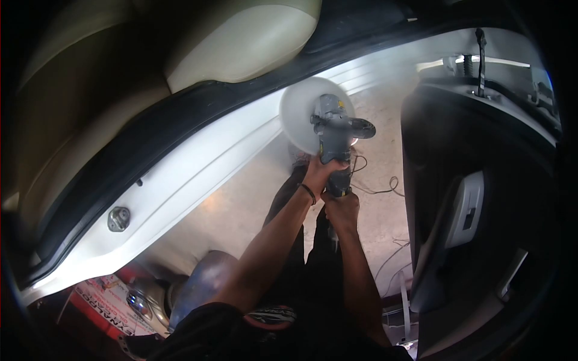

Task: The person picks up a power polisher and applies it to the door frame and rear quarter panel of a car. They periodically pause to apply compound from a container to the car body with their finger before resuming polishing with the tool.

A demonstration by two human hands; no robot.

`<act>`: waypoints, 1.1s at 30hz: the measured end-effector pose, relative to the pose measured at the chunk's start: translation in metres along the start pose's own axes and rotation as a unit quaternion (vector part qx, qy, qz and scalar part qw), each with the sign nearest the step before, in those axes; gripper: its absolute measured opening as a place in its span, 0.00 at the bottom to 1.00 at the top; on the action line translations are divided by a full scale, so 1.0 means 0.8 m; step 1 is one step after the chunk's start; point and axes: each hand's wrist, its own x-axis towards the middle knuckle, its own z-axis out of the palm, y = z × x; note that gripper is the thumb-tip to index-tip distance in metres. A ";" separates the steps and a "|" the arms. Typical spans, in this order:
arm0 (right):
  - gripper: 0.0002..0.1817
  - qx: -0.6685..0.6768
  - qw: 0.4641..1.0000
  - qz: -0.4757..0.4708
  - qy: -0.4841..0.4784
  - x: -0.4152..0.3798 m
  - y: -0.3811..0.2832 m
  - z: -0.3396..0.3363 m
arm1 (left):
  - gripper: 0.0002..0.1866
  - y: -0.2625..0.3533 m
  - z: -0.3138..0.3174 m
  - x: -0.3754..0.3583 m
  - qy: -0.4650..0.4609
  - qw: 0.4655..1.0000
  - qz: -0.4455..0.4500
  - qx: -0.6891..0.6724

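Observation:
Both my hands are closed on a dark grey power polisher (337, 129) with a side handle (362, 128). My left hand (321, 172), with a dark band at the wrist, wraps the body just behind the tool's head. Farther back, my right hand (342, 210) grips the rear handle. A large round white buffing pad (295, 114) on the polisher overlaps the white door sill (241, 135) of a car. Its blurred edge suggests spinning, and a dusty haze hangs around it.
On the right stands the open car door (463, 150), its dark inner panel facing me. A beige seat (247, 42) is inside at the top. Cables (385, 188) lie on the pale floor (376, 222). A red and white box (111, 307) and a bluish rounded container (205, 280) sit lower left.

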 end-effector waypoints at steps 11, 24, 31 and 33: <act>0.29 -0.089 0.994 -0.013 0.069 0.048 -0.034 -0.042 | 0.26 -0.013 0.039 0.073 -0.110 0.989 -0.017 -0.096; 0.11 -0.002 0.984 0.030 -0.174 0.016 -0.015 -0.081 | 0.20 -0.008 0.064 -0.039 0.133 0.988 0.071 -0.039; 0.21 -0.107 0.992 -0.060 -0.015 0.051 0.012 -0.073 | 0.25 -0.051 0.053 0.035 0.008 0.996 0.057 -0.067; 0.23 -0.106 0.993 0.017 -0.040 0.051 -0.018 -0.089 | 0.25 -0.059 0.060 0.053 -0.018 0.995 0.057 -0.081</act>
